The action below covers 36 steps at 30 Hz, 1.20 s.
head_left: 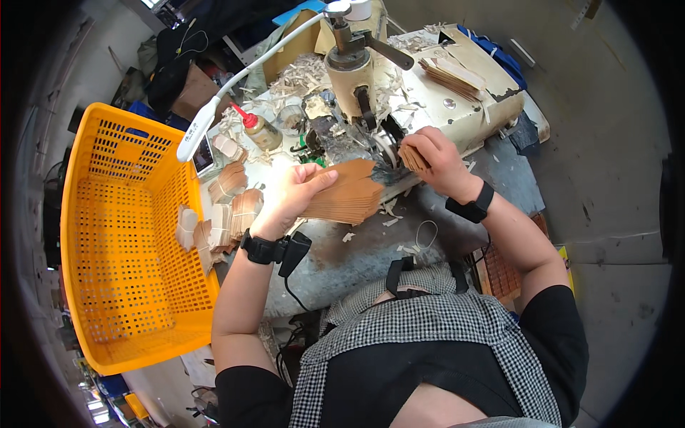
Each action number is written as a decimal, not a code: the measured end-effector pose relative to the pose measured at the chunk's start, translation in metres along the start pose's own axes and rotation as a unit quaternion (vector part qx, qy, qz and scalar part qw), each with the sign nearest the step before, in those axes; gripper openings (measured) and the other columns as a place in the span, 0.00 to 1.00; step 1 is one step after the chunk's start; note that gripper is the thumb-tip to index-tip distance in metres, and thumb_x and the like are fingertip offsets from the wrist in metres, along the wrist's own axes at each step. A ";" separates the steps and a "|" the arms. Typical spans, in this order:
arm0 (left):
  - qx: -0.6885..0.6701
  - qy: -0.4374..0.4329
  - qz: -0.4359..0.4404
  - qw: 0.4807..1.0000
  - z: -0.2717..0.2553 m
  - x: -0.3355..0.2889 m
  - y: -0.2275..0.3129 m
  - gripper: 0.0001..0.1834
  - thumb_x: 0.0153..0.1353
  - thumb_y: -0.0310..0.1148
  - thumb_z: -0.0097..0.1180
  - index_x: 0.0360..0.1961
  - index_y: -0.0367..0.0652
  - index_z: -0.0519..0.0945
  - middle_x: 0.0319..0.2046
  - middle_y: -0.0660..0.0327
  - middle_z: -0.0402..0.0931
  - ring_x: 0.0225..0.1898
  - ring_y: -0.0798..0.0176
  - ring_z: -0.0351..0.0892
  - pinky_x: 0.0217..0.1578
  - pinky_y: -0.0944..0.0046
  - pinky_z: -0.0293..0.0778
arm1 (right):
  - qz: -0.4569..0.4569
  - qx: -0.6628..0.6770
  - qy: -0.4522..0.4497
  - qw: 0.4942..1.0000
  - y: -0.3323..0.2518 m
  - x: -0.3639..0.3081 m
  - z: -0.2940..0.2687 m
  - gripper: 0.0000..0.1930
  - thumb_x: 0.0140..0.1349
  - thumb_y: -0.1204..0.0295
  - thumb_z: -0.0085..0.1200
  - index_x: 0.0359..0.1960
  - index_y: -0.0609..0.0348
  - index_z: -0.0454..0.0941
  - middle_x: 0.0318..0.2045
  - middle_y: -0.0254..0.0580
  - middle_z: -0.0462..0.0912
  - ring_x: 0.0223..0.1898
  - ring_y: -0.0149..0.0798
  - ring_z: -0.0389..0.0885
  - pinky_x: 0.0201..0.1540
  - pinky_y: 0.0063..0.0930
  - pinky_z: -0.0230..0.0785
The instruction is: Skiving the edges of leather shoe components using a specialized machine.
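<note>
Left hand (291, 192): grip closed on a brown leather stack (346, 194).
Right hand (435, 158): pinches a small leather piece (412, 158), perhaps touching the machine (357, 85).

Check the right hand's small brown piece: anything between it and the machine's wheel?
Nothing visible. The right hand holds the small brown piece right beside the wheel, with no object showing between them. The left hand keeps the brown stack lower left, out of that path.
</note>
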<state>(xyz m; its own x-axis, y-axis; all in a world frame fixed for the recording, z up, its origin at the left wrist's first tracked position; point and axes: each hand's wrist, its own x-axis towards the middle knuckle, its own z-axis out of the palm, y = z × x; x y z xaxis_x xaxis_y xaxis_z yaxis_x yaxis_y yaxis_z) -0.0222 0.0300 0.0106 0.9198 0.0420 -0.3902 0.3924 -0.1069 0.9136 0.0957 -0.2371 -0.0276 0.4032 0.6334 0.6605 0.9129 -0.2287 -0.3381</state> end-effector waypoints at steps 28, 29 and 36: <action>0.011 -0.033 0.001 0.999 0.005 0.007 0.008 0.10 0.61 0.35 0.62 0.36 0.40 0.80 0.29 0.68 0.79 0.26 0.79 0.74 0.30 0.76 0.72 | -0.067 -0.018 0.047 0.996 0.011 0.001 0.003 0.16 0.46 0.81 0.59 0.36 0.59 0.68 0.40 0.47 0.76 0.39 0.51 0.74 0.42 0.39 0.69; 0.020 -0.024 -0.006 0.999 0.004 0.008 0.009 0.10 0.61 0.35 0.62 0.36 0.40 0.80 0.28 0.69 0.79 0.26 0.79 0.74 0.29 0.75 0.72 | -0.089 0.009 0.039 0.995 0.011 -0.001 0.004 0.16 0.47 0.80 0.59 0.36 0.59 0.68 0.40 0.48 0.76 0.39 0.51 0.74 0.42 0.39 0.69; 0.116 -0.015 0.018 0.993 0.022 0.017 0.019 0.10 0.60 0.36 0.63 0.35 0.40 0.80 0.27 0.69 0.79 0.24 0.78 0.74 0.28 0.75 0.73 | -0.085 -0.137 -0.026 0.987 -0.003 0.008 0.003 0.08 0.53 0.74 0.50 0.36 0.60 0.72 0.38 0.44 0.76 0.39 0.46 0.74 0.44 0.33 0.68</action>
<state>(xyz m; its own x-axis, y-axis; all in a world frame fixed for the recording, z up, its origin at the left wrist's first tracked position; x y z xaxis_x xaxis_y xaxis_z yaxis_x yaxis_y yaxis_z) 0.0010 0.0064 0.0190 0.9314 0.0044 -0.3640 0.3445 -0.3340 0.8774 0.0964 -0.2293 -0.0229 0.2452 0.7152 0.6545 0.9530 -0.3019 -0.0271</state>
